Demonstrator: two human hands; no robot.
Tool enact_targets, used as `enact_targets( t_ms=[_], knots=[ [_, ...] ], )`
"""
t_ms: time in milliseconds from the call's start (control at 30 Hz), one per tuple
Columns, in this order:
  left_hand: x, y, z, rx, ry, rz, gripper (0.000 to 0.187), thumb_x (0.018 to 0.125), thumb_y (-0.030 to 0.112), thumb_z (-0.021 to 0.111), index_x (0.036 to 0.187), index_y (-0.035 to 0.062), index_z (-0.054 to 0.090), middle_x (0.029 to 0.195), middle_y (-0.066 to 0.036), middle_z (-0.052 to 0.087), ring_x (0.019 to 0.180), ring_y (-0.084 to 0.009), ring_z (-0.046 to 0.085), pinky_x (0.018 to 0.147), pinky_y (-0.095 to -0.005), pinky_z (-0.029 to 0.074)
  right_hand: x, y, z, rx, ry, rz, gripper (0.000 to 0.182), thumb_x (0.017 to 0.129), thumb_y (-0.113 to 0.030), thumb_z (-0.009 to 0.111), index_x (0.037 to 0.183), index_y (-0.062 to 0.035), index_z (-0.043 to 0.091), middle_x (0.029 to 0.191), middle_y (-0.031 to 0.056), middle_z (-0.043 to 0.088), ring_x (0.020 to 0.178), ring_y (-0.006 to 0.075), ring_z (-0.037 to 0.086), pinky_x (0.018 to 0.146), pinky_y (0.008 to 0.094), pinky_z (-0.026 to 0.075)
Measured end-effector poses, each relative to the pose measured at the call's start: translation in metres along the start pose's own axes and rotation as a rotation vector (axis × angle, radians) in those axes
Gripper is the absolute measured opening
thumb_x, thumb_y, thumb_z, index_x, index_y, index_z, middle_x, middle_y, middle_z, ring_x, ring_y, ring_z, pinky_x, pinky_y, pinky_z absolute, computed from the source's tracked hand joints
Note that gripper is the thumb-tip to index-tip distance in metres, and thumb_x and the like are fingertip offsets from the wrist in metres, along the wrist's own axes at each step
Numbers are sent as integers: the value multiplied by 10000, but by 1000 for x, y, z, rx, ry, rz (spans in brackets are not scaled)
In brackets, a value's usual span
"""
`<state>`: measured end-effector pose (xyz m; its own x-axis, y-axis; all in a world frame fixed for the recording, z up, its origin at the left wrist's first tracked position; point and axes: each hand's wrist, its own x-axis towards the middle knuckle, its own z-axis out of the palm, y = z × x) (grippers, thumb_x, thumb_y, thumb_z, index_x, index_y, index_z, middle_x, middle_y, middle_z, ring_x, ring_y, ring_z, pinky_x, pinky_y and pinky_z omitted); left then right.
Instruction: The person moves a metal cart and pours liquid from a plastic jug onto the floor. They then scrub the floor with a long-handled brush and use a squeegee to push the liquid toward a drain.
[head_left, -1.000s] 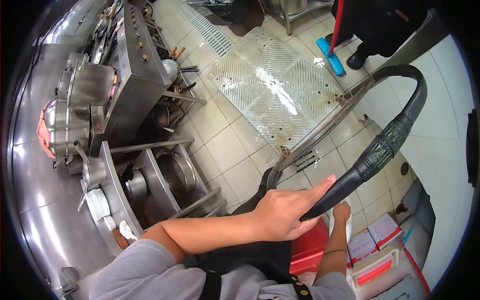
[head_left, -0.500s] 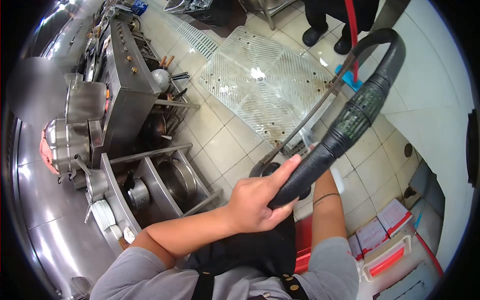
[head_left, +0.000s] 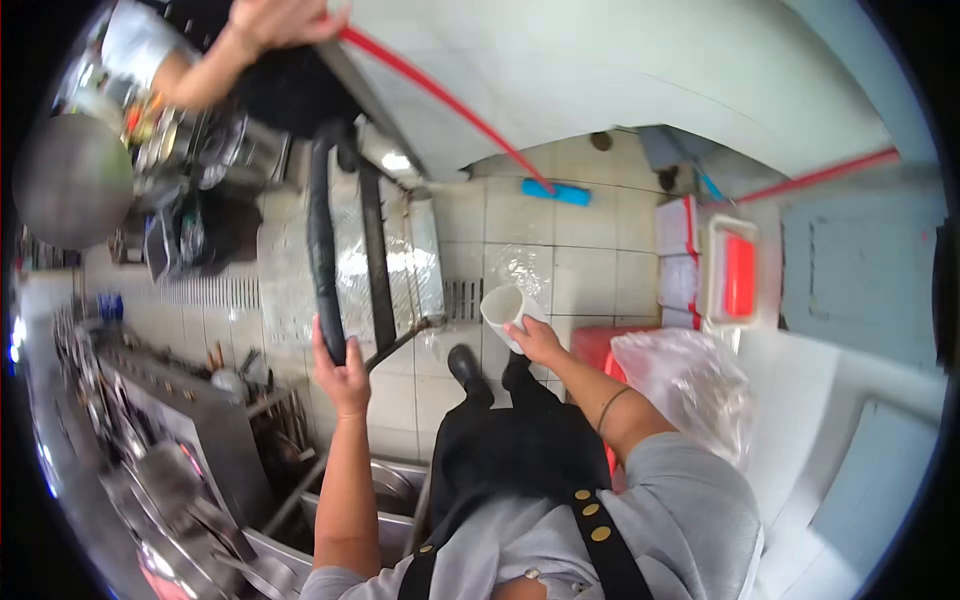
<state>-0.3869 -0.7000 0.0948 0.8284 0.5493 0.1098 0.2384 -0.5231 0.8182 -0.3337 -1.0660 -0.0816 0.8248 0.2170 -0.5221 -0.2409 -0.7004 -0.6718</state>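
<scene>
My left hand (head_left: 342, 378) is closed around the near end of a platform trolley's black padded handle (head_left: 322, 240). Beyond the handle lies the trolley's pale ribbed deck (head_left: 285, 285), with a dark metal bar beside the grip. A white cup (head_left: 507, 305) is in my right hand (head_left: 540, 342), its open mouth tilted up toward me. The fingers of that hand wrap the cup's side, above the tiled floor.
A person's arm (head_left: 215, 75) at upper left holds a red pole (head_left: 440, 95) ending in a blue broom head (head_left: 557, 192). To my right stand a clear plastic bag (head_left: 690, 385) and a white tray (head_left: 716, 270). Steel kitchen counters (head_left: 215, 420) line the left.
My view has turned to the right. The trolley handle now stands at left, and the white cup in my right hand has come into plain sight. The other person's arm now shows.
</scene>
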Motion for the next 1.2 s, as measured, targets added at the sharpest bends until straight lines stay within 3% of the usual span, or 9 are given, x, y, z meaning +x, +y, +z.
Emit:
enact_targets(
  t_ms=[100, 200, 400, 500, 600, 700, 833, 1033, 1200],
  knots=[
    [16, -11, -10, -7, -5, 2, 613, 967, 108, 668, 1515, -18, 426, 1386, -195, 602, 1246, -292, 587, 1063, -357, 436, -62, 14, -47, 0, 92, 43, 595, 986, -600, 559, 1000, -9, 634, 899, 217, 700, 866, 377, 682, 799, 474, 513],
    [25, -26, -27, 19, -47, -119, 599, 1006, 175, 650, 1546, 82, 407, 1014, -94, 614, 715, -157, 564, 661, -305, 492, -129, 38, -88, 212, 204, 136, 640, 991, -621, 536, 1057, 8, 634, 972, 265, 697, 965, 409, 684, 853, 490, 510],
    [33, -11, -39, -30, -93, -28, 634, 1014, 274, 654, 1558, 103, 379, 922, -98, 637, 536, -130, 537, 498, -306, 489, -301, 51, -135, 438, 777, 210, 403, 1031, -426, 603, 1002, -27, 645, 769, 28, 617, 708, 148, 569, 689, 333, 487],
    [33, 17, -52, 140, -222, -157, 675, 971, 208, 684, 1553, 62, 374, 1113, -174, 651, 764, -222, 661, 683, -355, 561, -387, 26, -147, 577, 1093, 186, 380, 1051, -398, 579, 940, -40, 644, 724, -12, 565, 678, 102, 517, 643, 296, 450],
    [83, -29, -49, 419, -126, 384, 742, 844, 135, 730, 1512, 14, 429, 1443, -264, 519, 1325, -406, 503, 1110, -482, 412, -471, 24, -133, 642, 1457, 244, 372, 1058, -398, 575, 915, -62, 643, 708, -24, 549, 659, 83, 503, 604, 274, 418],
    [113, 34, -29, 620, 137, 764, 688, 891, 400, 702, 1471, 79, 519, 1449, -167, 564, 1333, -383, 522, 1118, -518, 402, -548, 8, -120, 834, 1848, 197, 462, 1057, -452, 559, 848, -46, 633, 635, -7, 540, 562, 95, 509, 544, 273, 417],
    [143, 137, 4, 88, -47, 1182, 522, 969, 314, 665, 1389, 14, 586, 1390, -170, 613, 1297, -363, 559, 1103, -481, 414, -634, -40, -96, 661, 2232, 269, 539, 1039, -489, 579, 787, -17, 637, 595, -1, 520, 515, 96, 498, 501, 267, 397],
    [137, 255, 34, -90, -156, 1224, 361, 1015, 122, 618, 1327, -58, 604, 1328, -191, 650, 1180, -336, 622, 1046, -396, 461, -754, -7, -69, 406, 2477, 550, 519, 1032, -483, 597, 816, -16, 655, 646, 7, 562, 585, 97, 531, 556, 275, 433],
    [89, 318, 70, -320, -519, 1105, 361, 1032, 99, 586, 1357, -56, 577, 1333, -175, 645, 1158, -261, 635, 979, -350, 504, -831, 91, -70, 540, 2692, 296, 468, 1025, -455, 619, 846, -23, 627, 703, 10, 577, 606, 106, 526, 574, 280, 444]
  ],
)
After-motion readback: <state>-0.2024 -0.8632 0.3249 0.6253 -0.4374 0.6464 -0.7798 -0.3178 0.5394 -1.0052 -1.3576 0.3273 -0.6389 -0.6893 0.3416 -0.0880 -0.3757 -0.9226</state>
